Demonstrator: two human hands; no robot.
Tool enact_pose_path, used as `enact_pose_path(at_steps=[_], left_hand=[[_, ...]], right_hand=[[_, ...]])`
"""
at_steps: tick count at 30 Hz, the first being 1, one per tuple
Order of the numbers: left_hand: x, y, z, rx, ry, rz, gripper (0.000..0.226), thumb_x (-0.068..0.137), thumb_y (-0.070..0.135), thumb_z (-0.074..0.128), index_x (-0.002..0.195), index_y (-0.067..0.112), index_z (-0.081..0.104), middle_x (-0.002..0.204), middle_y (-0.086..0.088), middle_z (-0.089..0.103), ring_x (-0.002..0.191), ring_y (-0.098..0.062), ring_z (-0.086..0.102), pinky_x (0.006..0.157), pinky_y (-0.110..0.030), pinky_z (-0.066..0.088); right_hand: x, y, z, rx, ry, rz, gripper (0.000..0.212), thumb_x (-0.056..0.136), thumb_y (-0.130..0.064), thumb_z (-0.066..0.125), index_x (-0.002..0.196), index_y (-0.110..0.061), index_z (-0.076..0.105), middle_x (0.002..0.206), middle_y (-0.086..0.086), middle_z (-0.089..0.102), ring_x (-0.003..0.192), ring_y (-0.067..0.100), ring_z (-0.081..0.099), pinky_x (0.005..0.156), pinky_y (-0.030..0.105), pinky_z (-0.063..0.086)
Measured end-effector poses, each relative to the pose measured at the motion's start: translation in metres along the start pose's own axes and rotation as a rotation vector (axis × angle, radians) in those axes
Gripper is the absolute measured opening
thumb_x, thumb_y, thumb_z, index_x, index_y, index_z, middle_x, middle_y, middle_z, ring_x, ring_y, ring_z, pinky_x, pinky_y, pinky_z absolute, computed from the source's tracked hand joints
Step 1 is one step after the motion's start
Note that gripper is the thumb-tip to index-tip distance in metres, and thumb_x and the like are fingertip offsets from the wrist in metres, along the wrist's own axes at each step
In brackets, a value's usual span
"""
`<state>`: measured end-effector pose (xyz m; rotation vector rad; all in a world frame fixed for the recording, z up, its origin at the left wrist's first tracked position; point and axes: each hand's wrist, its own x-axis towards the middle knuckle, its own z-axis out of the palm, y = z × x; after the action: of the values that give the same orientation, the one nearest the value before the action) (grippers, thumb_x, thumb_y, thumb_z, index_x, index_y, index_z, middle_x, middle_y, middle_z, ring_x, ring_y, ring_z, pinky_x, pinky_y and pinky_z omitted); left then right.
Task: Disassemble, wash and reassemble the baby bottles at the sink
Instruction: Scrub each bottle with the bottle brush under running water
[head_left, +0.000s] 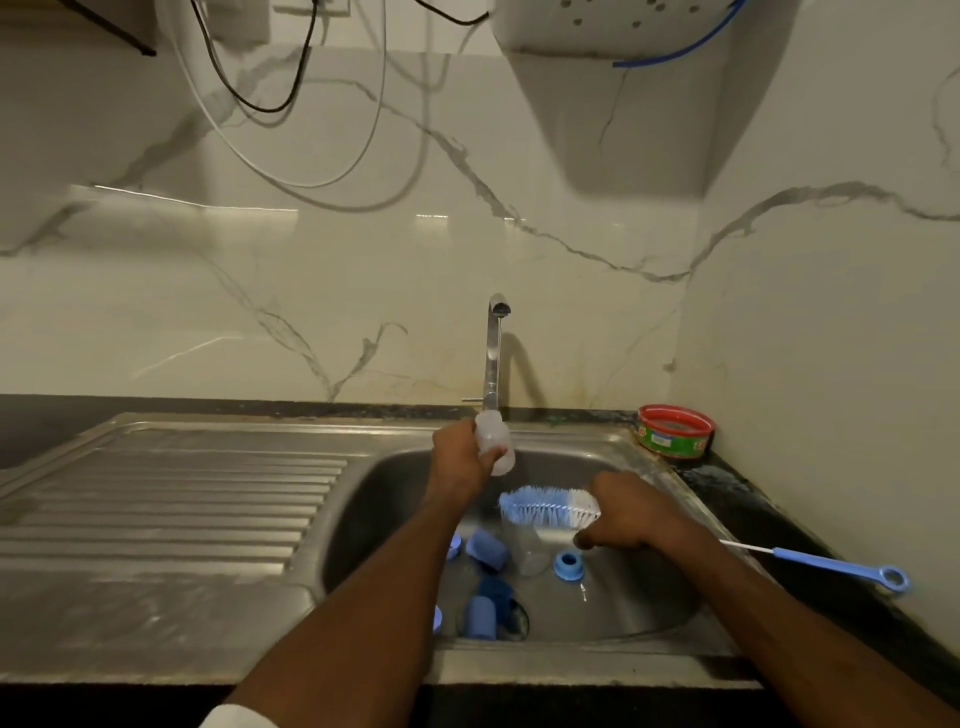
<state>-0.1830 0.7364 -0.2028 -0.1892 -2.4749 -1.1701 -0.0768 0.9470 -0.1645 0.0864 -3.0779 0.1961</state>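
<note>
— Marble wall, steel sink (613, 452) at 6 o'clock. Washing step?
— Seems so. Left hand (460, 457) grasps the bottle (496, 441) under the tap (493, 353); right hand (631, 517) clenches the brush (545, 505). Next, I'd guess, bristles enter the bottle's mouth.

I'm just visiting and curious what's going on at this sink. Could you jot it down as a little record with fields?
Place: steel sink under a tap
Left hand: holds a clear bottle near the tap
Right hand: holds a bottle brush at the base of its bristles
In the basin: blue caps, a blue ring
On the counter: a red-rimmed tub
</note>
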Motion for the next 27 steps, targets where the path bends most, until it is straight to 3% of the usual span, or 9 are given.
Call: enact_pose_path(at_steps=[3, 10, 13, 15, 20, 24, 27], left_hand=[[-0.004, -0.003, -0.001, 0.104, -0.084, -0.044, 0.042, 0.086, 0.028, 0.080, 0.121, 0.010, 0.063, 0.118, -0.009, 0.069, 0.107, -0.020, 0.065, 0.090, -0.029, 0.053], [-0.004, 0.010, -0.008, 0.009, -0.056, 0.119, 0.063, 0.084, 0.042, 0.078, 0.140, 0.022, 0.058, 0.129, -0.009, 0.066, 0.117, -0.026, 0.061, 0.103, -0.042, 0.050], [-0.009, 0.004, -0.012, 0.073, -0.165, 0.091, 0.078, 0.079, 0.040, 0.082, 0.148, 0.028, 0.047, 0.141, -0.011, 0.056, 0.128, -0.030, 0.054, 0.105, -0.040, 0.047], [-0.012, 0.001, -0.014, 0.088, -0.171, 0.030, 0.086, 0.075, 0.035, 0.088, 0.147, 0.021, 0.042, 0.142, -0.011, 0.052, 0.129, -0.029, 0.052, 0.104, -0.040, 0.046], [-0.011, 0.005, -0.015, 0.086, -0.060, 0.029, 0.071, 0.075, 0.037, 0.088, 0.130, 0.015, 0.048, 0.124, -0.009, 0.060, 0.105, -0.020, 0.057, 0.088, -0.031, 0.050], [-0.012, 0.008, -0.012, 0.131, -0.083, 0.095, 0.070, 0.074, 0.039, 0.087, 0.134, 0.019, 0.057, 0.125, -0.007, 0.067, 0.114, -0.023, 0.062, 0.098, -0.036, 0.051], [-0.012, 0.005, -0.010, 0.189, -0.133, 0.114, 0.077, 0.075, 0.039, 0.086, 0.142, 0.027, 0.051, 0.134, -0.007, 0.057, 0.125, -0.026, 0.052, 0.107, -0.042, 0.045]], right_hand=[[-0.002, 0.002, -0.001, 0.013, -0.004, 0.006, 0.056, 0.075, -0.045, 0.084, 0.118, -0.020, 0.058, 0.112, 0.001, 0.063, 0.087, 0.014, 0.055, 0.073, 0.027, 0.047], [0.000, 0.002, -0.002, 0.005, 0.009, 0.022, 0.059, 0.074, -0.047, 0.084, 0.120, -0.019, 0.057, 0.116, 0.003, 0.064, 0.097, 0.019, 0.061, 0.083, 0.033, 0.053], [0.000, 0.002, -0.002, -0.002, -0.005, 0.031, 0.061, 0.075, -0.047, 0.084, 0.121, -0.019, 0.056, 0.119, 0.004, 0.063, 0.099, 0.019, 0.061, 0.084, 0.034, 0.053], [-0.002, 0.001, -0.002, -0.001, -0.013, 0.034, 0.062, 0.076, -0.047, 0.083, 0.123, -0.018, 0.055, 0.120, 0.004, 0.062, 0.098, 0.018, 0.059, 0.084, 0.032, 0.052], [-0.005, 0.001, -0.003, 0.022, -0.030, 0.039, 0.058, 0.077, -0.047, 0.083, 0.120, -0.019, 0.054, 0.113, 0.001, 0.059, 0.089, 0.014, 0.055, 0.072, 0.027, 0.047], [-0.008, -0.002, -0.005, 0.044, -0.048, 0.037, 0.057, 0.080, -0.045, 0.082, 0.121, -0.018, 0.054, 0.105, -0.002, 0.054, 0.081, 0.010, 0.052, 0.059, 0.021, 0.041], [-0.008, -0.003, -0.004, 0.039, -0.050, 0.039, 0.056, 0.081, -0.044, 0.081, 0.122, -0.017, 0.054, 0.110, -0.001, 0.058, 0.081, 0.010, 0.052, 0.055, 0.018, 0.037]])
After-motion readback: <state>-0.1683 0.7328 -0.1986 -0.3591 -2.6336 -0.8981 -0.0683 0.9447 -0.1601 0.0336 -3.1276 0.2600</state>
